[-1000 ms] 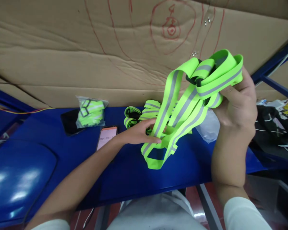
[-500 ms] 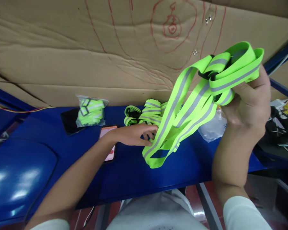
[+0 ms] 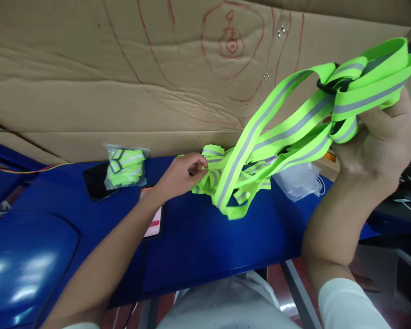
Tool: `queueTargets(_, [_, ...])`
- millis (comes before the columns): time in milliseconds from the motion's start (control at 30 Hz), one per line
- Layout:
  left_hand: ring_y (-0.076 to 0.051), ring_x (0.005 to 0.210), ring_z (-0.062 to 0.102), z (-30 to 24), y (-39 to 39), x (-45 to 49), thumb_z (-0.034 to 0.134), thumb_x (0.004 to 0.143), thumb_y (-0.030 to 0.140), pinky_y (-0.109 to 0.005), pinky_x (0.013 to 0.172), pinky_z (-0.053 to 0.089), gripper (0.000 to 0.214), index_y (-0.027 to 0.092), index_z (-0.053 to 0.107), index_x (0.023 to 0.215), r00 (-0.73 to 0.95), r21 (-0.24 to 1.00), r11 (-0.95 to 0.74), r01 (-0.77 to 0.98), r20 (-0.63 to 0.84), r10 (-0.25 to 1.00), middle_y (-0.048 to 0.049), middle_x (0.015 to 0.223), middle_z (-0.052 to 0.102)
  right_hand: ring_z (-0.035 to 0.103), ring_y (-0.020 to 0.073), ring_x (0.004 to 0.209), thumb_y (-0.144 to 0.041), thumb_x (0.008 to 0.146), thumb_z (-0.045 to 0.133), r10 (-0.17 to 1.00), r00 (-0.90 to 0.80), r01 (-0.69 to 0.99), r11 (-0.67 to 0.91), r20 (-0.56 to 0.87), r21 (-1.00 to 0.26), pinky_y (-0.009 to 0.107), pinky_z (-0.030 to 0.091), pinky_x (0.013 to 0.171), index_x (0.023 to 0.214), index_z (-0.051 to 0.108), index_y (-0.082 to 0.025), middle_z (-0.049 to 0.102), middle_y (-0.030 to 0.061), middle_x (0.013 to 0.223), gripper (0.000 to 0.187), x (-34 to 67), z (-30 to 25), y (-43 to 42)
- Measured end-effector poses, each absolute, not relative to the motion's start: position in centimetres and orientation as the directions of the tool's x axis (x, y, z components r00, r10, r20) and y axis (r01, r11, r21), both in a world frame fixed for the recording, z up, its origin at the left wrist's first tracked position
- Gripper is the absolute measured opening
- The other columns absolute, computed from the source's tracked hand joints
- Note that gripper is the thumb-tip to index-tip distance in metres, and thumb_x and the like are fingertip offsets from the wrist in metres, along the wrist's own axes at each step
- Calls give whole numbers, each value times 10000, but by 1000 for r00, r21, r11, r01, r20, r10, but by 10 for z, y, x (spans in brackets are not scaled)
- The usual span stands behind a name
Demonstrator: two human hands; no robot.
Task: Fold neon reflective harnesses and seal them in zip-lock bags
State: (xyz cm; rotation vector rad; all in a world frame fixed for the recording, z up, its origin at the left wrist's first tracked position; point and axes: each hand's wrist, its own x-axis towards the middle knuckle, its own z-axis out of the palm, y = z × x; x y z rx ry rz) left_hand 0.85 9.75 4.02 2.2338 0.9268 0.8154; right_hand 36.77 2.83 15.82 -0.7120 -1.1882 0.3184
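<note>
My right hand (image 3: pixel 380 141) is raised at the right, closed around a bundle of neon yellow-green reflective straps (image 3: pixel 291 123) with grey stripes and black buckles. Long loops slant down from it to the left, their lowest bend above the blue table. My left hand (image 3: pixel 183 176) is at a pile of similar reflective straps (image 3: pixel 214 153) by the cardboard wall. Its fingers are curled in with the thumb close to them. Whatever lies between those fingertips cannot be made out. Part of the pile is hidden behind the hand and the hanging loops.
On the blue table (image 3: pixel 192 246), a clear bag of folded reflective straps (image 3: pixel 126 167) overlaps a dark phone (image 3: pixel 96 183). A lit phone (image 3: pixel 154 224) lies under my left forearm. Right of the pile is a crumpled plastic bag (image 3: pixel 296 180). Cardboard (image 3: pixel 157 109) stands behind.
My right hand has moved up and right, drawing the straps with it and spreading the loops. The left hand has shifted up and slightly left, away from the hanging loop, its fingers more curled.
</note>
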Motion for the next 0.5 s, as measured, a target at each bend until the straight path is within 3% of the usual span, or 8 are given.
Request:
queueTargets(100, [-189,783,612,36,89,15,543,929,260,-278,719,438,72,234,601,963,378,507,-612,607,494,783,-24,818,611,721,336,1079,-280,568,977,570,386,115,751,726,-651,519,600,936,961,780,-258,742,51,1060,440,364,159,28])
queueTargets(233, [-211,752,619,31,84,20,539,902,238,-310,720,430,134,238,528,1036,259,542,-504,673,467,846,-12,793,596,715,315,1109,-222,606,956,559,384,125,757,735,-641,531,564,1020,965,775,-279,741,15,1047,406,360,159,27])
queueTargets(300, [-191,730,613,30,84,25,563,877,245,-312,724,448,183,244,487,1044,225,713,-429,555,368,902,-6,849,613,724,307,1091,-195,641,932,549,385,124,766,742,-630,519,569,1019,972,773,-263,735,22,1032,374,357,158,26])
queueTargets(400, [-169,732,639,30,82,36,526,909,315,-303,700,500,220,261,430,1100,269,945,-219,243,151,951,-5,938,655,722,283,1070,-156,704,872,518,365,134,793,774,-594,503,565,1055,992,778,-256,738,25,1052,319,355,156,26])
queueTargets(500, [-172,790,678,32,77,42,539,935,421,-310,732,543,311,254,448,1182,371,1000,12,27,-21,928,-19,968,693,715,266,1087,-181,757,844,512,346,149,797,786,-585,486,564,1063,1024,771,-284,737,5,1072,295,353,156,27])
